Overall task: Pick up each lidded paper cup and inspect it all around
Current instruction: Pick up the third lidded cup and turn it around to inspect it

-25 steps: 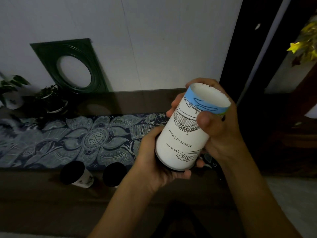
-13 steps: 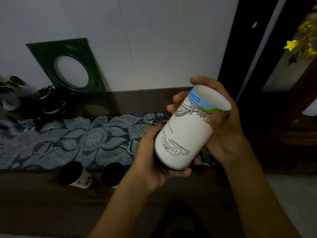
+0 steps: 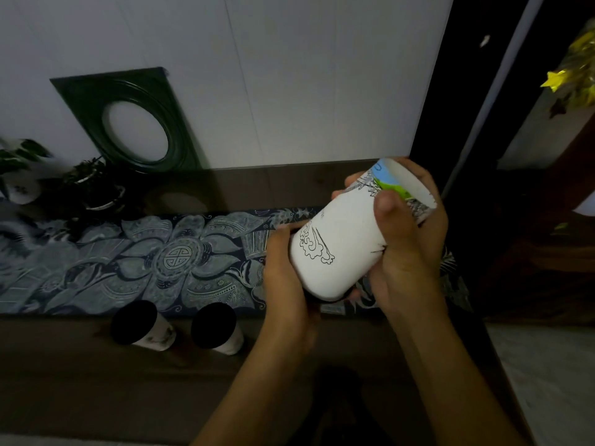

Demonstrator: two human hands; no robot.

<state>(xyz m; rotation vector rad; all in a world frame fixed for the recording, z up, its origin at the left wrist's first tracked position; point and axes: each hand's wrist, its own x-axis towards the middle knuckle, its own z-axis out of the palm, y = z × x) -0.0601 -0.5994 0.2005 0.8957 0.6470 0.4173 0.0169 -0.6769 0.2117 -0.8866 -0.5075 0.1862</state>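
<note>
A white paper cup [image 3: 344, 239] with black line drawings and a blue-green band is held tilted in the air, its base pointing up and to the right, its lidded end down and hidden in my palm. My left hand [image 3: 286, 278] cups that lower end. My right hand [image 3: 409, 239] wraps the upper part, thumb across the front. Two more paper cups, one [image 3: 141, 326] and another [image 3: 217, 328], stand with black lids on the dark brown table [image 3: 96, 381] at lower left.
A blue patterned runner [image 3: 145, 259] lies across the table. At the far left are potted plants [image 3: 93, 188], and a dark green frame with a round opening [image 3: 135, 120] leans on the white wall. A dark doorway edge [image 3: 450, 91] rises at right.
Both hands have turned the cup about its axis: the printed text has rolled out of sight and the cloud drawing now faces me. The cup leans further to the right.
</note>
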